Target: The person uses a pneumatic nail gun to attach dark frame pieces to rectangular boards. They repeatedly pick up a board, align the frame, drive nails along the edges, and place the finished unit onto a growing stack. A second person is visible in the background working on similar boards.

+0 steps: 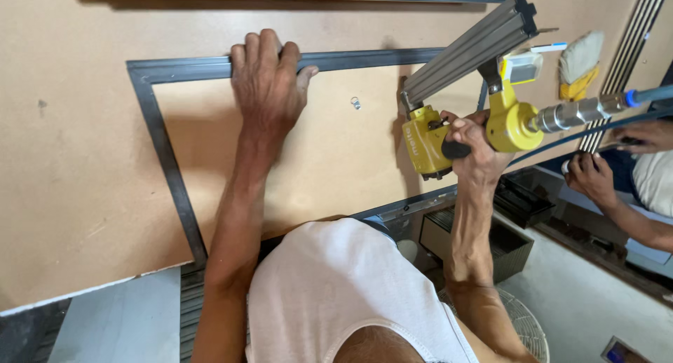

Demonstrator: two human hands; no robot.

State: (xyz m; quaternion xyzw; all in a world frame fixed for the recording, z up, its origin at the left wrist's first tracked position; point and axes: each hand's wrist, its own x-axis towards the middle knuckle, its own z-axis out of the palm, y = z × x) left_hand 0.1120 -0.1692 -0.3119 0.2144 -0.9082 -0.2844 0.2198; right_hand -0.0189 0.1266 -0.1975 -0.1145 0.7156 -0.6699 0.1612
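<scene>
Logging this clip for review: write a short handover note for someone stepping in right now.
Left hand: flat on the top rail of the dark grey frame, fingers over its far edge, pressing it onto the tan backing board.
Right hand: gripping the yellow pneumatic nailer, nose on the board near the frame's right side, air hose attached.
Done: frame laid on the board.
Left: no fasteners can be made out. A co-worker's hands are busy at right.

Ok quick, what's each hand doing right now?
Left hand: flat, fingers over the dark frame, pressing, not gripping.
Right hand: closed on the yellow nail gun.
</scene>
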